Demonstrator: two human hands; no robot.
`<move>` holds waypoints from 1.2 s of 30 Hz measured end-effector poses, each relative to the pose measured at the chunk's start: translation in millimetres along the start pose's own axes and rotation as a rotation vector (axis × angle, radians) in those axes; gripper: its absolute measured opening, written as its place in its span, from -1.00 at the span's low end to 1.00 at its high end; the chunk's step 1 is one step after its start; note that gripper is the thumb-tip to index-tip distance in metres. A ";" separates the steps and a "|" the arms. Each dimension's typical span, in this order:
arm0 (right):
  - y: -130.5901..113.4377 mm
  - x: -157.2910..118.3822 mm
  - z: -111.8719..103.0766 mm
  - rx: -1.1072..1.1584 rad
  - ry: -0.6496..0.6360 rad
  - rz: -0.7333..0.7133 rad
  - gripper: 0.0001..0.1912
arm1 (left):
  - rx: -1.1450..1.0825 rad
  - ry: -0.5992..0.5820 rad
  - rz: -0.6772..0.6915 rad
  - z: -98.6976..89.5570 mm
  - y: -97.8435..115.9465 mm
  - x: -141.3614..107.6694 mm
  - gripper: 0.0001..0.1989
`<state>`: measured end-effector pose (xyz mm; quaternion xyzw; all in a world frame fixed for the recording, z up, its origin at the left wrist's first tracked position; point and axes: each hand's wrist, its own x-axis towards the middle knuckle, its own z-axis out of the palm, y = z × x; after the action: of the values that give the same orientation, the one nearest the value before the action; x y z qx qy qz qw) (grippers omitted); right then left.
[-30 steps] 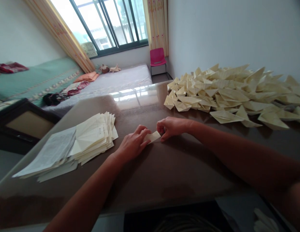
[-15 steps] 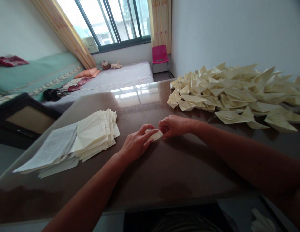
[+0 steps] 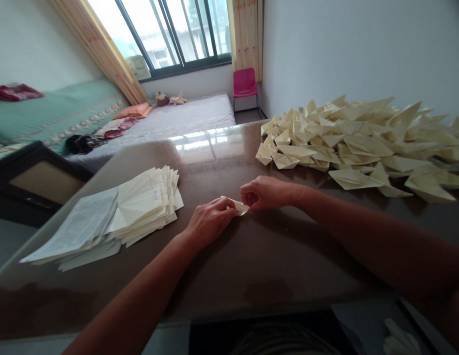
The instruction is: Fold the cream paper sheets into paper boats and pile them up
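A small folded piece of cream paper [image 3: 241, 208] lies on the brown tabletop [image 3: 273, 261] between my two hands. My left hand [image 3: 211, 220] is closed on its left end, the fingers curled over it. At its right end my right hand [image 3: 263, 193] is closed too, with thumb and fingertips pinched at the paper's edge. Part of the paper is hidden beneath the left fingers. To the left rests a stack of creased paper sheets [image 3: 139, 204], some with print on them.
A large heap of folded paper pieces [image 3: 347, 140] covers the table's right rear. Beyond the table are a bed [image 3: 207, 111] and a pink chair [image 3: 245, 84]. A dark cabinet [image 3: 37, 182] stands left. The table's near edge runs below my forearms.
My left fingers have drawn together and curled over the paper, where before they were more spread. The paper's right end now looks lifted and more opened. My right hand has shifted slightly left.
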<state>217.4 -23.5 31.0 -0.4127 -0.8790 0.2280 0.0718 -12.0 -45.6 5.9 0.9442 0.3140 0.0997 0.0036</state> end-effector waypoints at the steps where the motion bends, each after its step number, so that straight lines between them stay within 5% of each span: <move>1: -1.0 -0.3 -0.3 -0.033 -0.002 0.005 -0.83 | 0.012 -0.001 -0.004 0.5 0.0 0.0 -0.72; 10: -6.7 -5.0 -2.6 -0.271 -0.025 -0.064 -0.85 | 0.048 -0.005 -0.039 6.4 -0.9 1.5 -0.70; 14: 0.7 -0.4 3.6 -0.188 -0.010 -0.064 -0.76 | 0.040 0.007 -0.080 7.7 1.2 2.2 -0.68; 25: -12.3 2.3 17.3 -0.257 0.025 0.223 -0.75 | 0.072 -0.058 -0.153 9.1 6.2 5.6 -0.63; 36: -5.2 2.6 19.3 -0.195 0.075 0.209 -0.83 | 0.099 -0.161 -0.228 0.3 12.0 17.0 -0.72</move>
<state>206.0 -31.0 16.2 -0.5154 -0.8458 0.1324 0.0399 8.4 -45.1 9.6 0.9063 0.4226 0.0069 -0.0063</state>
